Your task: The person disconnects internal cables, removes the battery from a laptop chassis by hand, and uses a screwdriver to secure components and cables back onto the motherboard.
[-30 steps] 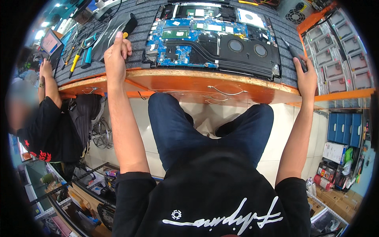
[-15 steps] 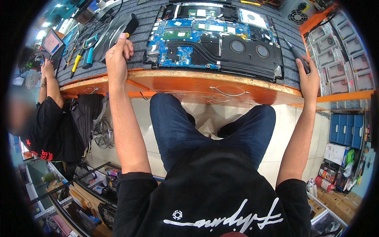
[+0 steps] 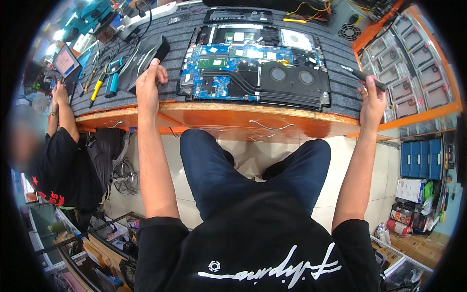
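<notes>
My right hand (image 3: 372, 102) is closed round a black-handled screwdriver (image 3: 368, 79) to the right of an opened laptop (image 3: 255, 73); its thin pale tip points left and away from me. The laptop lies with its insides bare, showing a blue circuit board (image 3: 209, 83), two round black fans and a silver square part (image 3: 296, 40). At its left side my left hand (image 3: 148, 87) is curled with thumb up and fingers bent; whatever is between them, if anything, is hidden. Just beyond that hand lies a black pouch-like case (image 3: 143, 58) on the ribbed grey mat (image 3: 335, 63).
A black battery (image 3: 238, 15) lies behind the laptop. Left of the case are a yellow-handled screwdriver (image 3: 98, 88) and blue-handled pliers (image 3: 112, 82). Clear-fronted drawers (image 3: 404, 70) stand at the right. Another person (image 3: 68, 151) works at the far left.
The screwdriver in my right hand has turned from steep to a flatter slant. My head view has shifted, so the bench and laptop sit lower and farther left. My left hand stays beside the case.
</notes>
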